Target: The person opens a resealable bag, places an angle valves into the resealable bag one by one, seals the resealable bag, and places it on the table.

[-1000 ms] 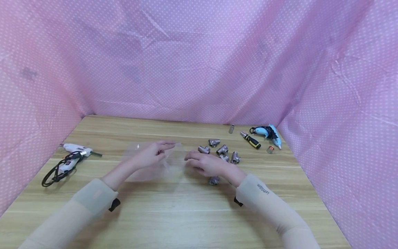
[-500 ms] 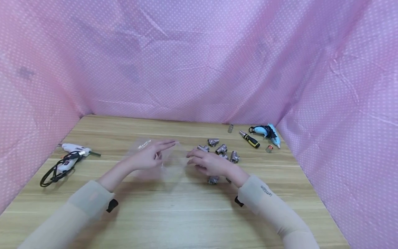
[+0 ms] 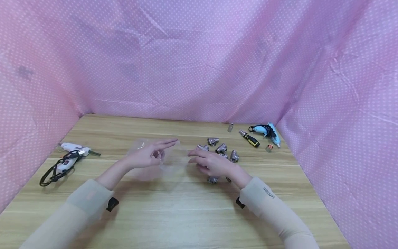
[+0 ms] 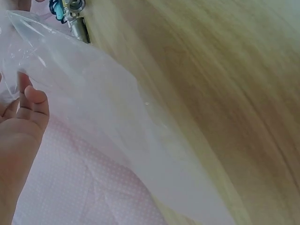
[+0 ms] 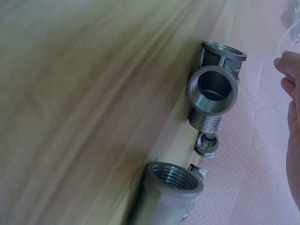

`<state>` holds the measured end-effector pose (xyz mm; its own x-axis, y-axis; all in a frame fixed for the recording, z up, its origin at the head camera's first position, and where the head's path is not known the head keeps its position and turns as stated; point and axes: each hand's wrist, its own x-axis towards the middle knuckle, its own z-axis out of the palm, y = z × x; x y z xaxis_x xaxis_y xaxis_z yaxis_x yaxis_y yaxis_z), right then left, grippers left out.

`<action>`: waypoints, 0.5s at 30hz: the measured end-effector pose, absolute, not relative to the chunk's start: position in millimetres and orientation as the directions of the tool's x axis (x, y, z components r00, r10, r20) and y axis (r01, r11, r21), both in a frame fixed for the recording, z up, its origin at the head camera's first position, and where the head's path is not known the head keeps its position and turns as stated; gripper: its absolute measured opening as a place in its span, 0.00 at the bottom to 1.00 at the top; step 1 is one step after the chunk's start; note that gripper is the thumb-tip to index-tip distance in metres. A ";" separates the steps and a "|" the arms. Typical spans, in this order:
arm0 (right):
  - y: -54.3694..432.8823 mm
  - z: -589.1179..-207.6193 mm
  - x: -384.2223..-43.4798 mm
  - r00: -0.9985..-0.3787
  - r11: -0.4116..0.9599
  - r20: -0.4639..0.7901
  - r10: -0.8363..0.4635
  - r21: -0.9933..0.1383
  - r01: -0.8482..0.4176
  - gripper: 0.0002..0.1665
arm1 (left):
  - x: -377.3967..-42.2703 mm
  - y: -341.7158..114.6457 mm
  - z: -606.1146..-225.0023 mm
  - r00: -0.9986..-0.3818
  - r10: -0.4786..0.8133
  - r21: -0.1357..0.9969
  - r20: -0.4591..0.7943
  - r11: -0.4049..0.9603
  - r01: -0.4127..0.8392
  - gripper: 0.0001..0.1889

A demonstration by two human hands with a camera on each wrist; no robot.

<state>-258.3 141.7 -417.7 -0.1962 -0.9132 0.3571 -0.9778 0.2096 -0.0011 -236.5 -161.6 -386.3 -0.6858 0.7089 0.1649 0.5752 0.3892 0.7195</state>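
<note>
Along the left edge of the worktop (image 3: 174,214) lies a white glue gun (image 3: 74,148), a dark green rod sticking out of it on the right; a looped black cord (image 3: 45,180) rests against its handle. Farther right, around the middle of the worktop, the left hand (image 3: 143,157) has its grip closed in a pinch on a clear plastic bag (image 3: 174,160) — thumb and finger bent together, other fingers extended toward the right. The bag spreads beneath and beyond this hand and reaches across to the right hand (image 3: 212,164), whose fingers are bent, with the grip narrowed to a pinch on the bag's edge. Around the right hand sits a loose cluster of metal pipe fittings (image 3: 221,148), mostly toward the far edge; one fitting (image 3: 212,180) lies on the near side of the hand. The right wrist view shows threaded mouths on several. By the far edge stands or lies — I cannot tell which — a small metal cylinder (image 3: 230,128). Next comes a yellow-and-black screwdriver (image 3: 252,140), then a small orange-topped piece (image 3: 269,148) near the right edge. Finally, a blue glue gun (image 3: 274,135) wrapped in black cord occupies the far right corner.
</note>
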 end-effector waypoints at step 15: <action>140.1 -415.6 -257.3 -0.195 0.205 0.348 -0.917 -0.009 -0.979 0.27 | -247.4 -145.7 -388.3 -0.724 0.676 0.721 0.134 0.435 0.539 0.35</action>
